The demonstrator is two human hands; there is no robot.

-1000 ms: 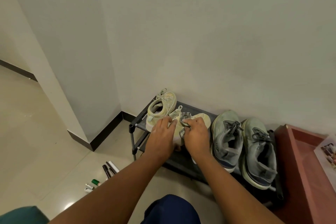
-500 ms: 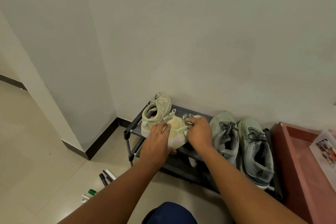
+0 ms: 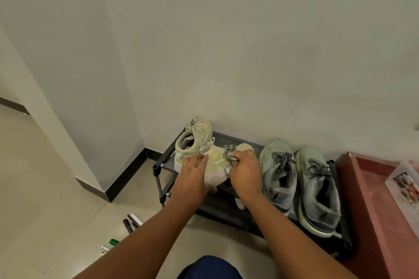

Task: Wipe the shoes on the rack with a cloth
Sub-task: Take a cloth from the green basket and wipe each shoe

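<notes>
A low black shoe rack (image 3: 229, 137) stands against the wall. Two pale yellow sneakers sit at its left: one (image 3: 195, 139) upright at the back, the other (image 3: 218, 161) tilted on its side between my hands. My left hand (image 3: 192, 173) grips that tilted sneaker at its heel side. My right hand (image 3: 243, 172) presses a grey-white cloth (image 3: 229, 150) against the sneaker's upper; a bit of the cloth hangs below my wrist. Two grey sneakers (image 3: 280, 172) (image 3: 317, 186) stand side by side at the rack's right.
A red-brown tray-like box (image 3: 371, 199) with a printed sheet (image 3: 405, 186) in it sits right of the rack. Several markers (image 3: 131, 224) lie on the tiled floor at the lower left. A wall corner with black skirting (image 3: 122, 176) juts out left of the rack.
The held yellow sneaker has been tipped further onto its side, showing its pinkish sole edge. My right hand with the cloth has shifted along the upper.
</notes>
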